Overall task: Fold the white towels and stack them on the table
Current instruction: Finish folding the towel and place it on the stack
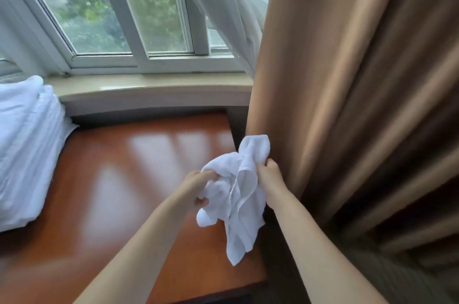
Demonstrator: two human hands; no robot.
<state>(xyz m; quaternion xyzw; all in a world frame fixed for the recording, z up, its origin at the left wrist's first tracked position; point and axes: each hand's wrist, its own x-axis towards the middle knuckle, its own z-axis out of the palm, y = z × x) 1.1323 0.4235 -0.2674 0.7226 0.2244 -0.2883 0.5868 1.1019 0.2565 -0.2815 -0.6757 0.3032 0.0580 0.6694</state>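
A crumpled white towel (239, 194) hangs in the air above the right edge of the glossy reddish-brown table (119, 179). My left hand (198, 185) grips the bunched left part of the towel, thumb underneath. My right hand (269, 170) pinches its upper right part, close to the tan curtain. The towel's lower corner dangles below both hands. A stack of white linens (27, 144) lies on the table's left side.
A heavy tan curtain (360, 105) hangs along the right side, touching the table's right edge. A sheer white curtain (223, 5) and a window with a cream sill (154, 85) stand behind the table.
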